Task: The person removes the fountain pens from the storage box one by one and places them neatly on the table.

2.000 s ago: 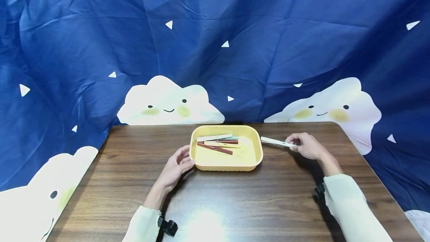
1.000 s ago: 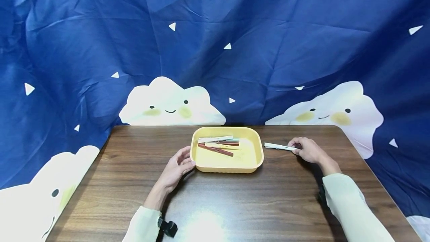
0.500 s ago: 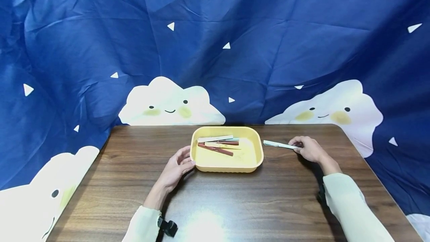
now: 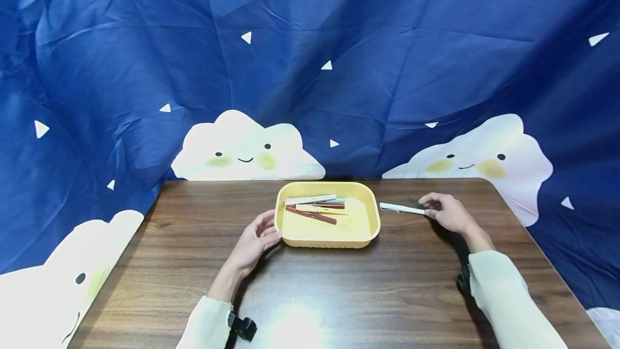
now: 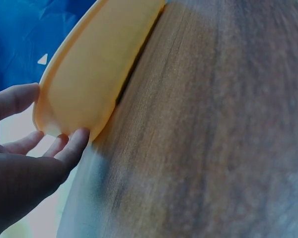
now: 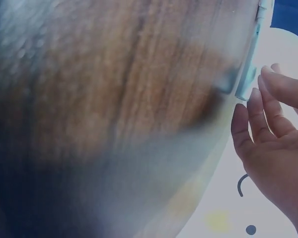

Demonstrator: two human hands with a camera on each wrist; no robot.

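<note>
Against the left end of a yellow plastic tray (image 4: pixel 334 243) rests my left hand (image 4: pixel 253 240), thumb at the near corner and fingers along the outer wall. The left wrist view shows its fingertips (image 5: pixel 81 135) touching the tray's end (image 5: pixel 74 94). Inside the tray lie several pens, among them a white pen (image 4: pixel 305 199), a dark red pen (image 4: pixel 319 218) and a pale yellow pen (image 4: pixel 319 210). To the tray's right, a pale blue pen (image 4: pixel 401 208) lies on the table. My right hand (image 4: pixel 449 213) is at its right end, fingers loosely spread, fingertips close to the pen's tip (image 6: pixel 243 91).
The brown wooden table (image 4: pixel 339 284) carries the tray near its back edge. Behind it hangs a blue cloth (image 4: pixel 310 69) printed with white clouds. A black band with a small device (image 4: pixel 242 327) sits on the left wrist.
The pale blue pen, earlier held between my right fingers, came down onto the table. My right fingers have since spread and drawn slightly back from it. The left hand stays at the tray.
</note>
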